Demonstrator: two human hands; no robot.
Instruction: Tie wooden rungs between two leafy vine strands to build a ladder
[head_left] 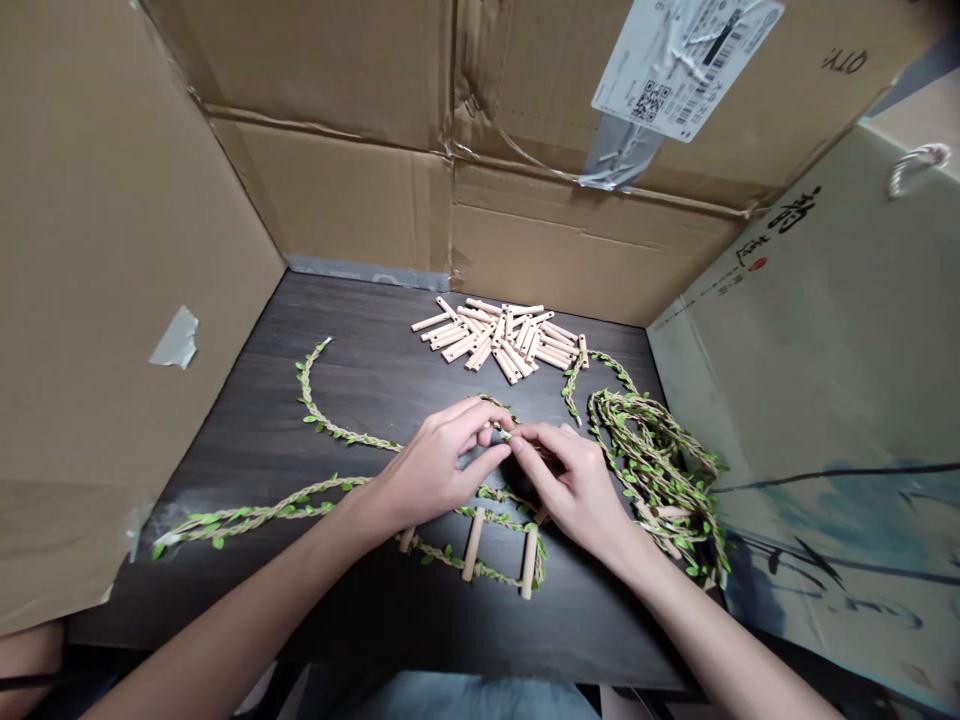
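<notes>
My left hand (439, 465) and my right hand (570, 490) meet at the middle of the dark wooden table (247, 440), their fingertips pinching a strand of twine vine with small green leaves (502, 435). Below them, short pale wooden pegs (473, 545) lie across two vine strands like ladder rungs, partly hidden by my hands. A loose heap of drilled wooden pegs (495, 335) lies beyond my fingers. To the right sits a tangled coil of the same vine (652, 470), and a long vine length (255, 510) curves away left.
Cardboard panels (135, 280) wall the table's left and back. A printed paper bag (825, 400) with a rope handle stands along the right side. The table's near edge (375, 650) runs below my forearms, with a taped label (682, 70) high on the back cardboard.
</notes>
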